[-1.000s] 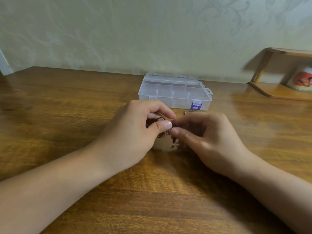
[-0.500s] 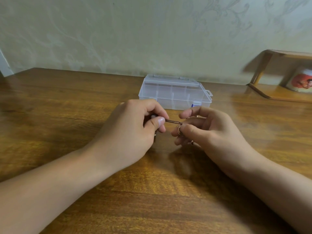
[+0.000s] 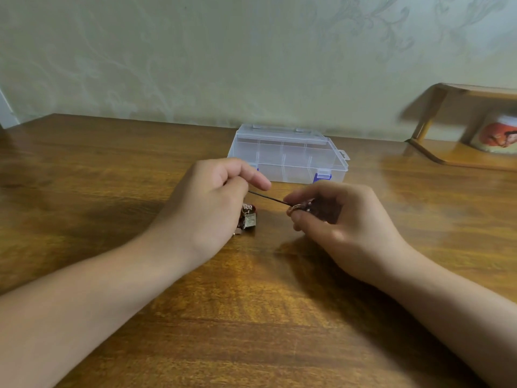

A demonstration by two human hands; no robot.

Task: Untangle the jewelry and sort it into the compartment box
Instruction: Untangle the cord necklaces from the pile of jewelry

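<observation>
The jewelry is in two parts in front of the compartment box [image 3: 288, 155], which stands shut, lid down and blue latches toward the person, on the wooden surface [image 3: 112, 191]. A thin dark cord [image 3: 267, 198] is stretched between the two hands, just in front of the box's near wall. The left hand [image 3: 207, 200] has its grip closed on the cord's left end, thumb and curled fingers pinching it; the right hand [image 3: 341, 219] has its grip closed on a small cluster of rings and chain [image 3: 300, 207] at the cord's right end, pinched between thumb and fingertips. The cord's long axis runs left to right, roughly parallel to the box's front wall, with its left end a little nearer the box and its right end a little nearer the person. A second small heap, a metal charm or pendant with dark parts [image 3: 247, 218], lies on the surface in front of the box, just beside the left hand; whether it is joined to the cord cannot be told. By judgement, all pieces are light; the cord is limp and thin and holds a line only under tension, so it is best held by pinching near each end. The metal rings are hard, smooth and likely to slip; the fine links would be easy to kink or snap under a sharp pull. The heap on the surface shows no clear long axis. Contents of the box compartments cannot be made out.
</observation>
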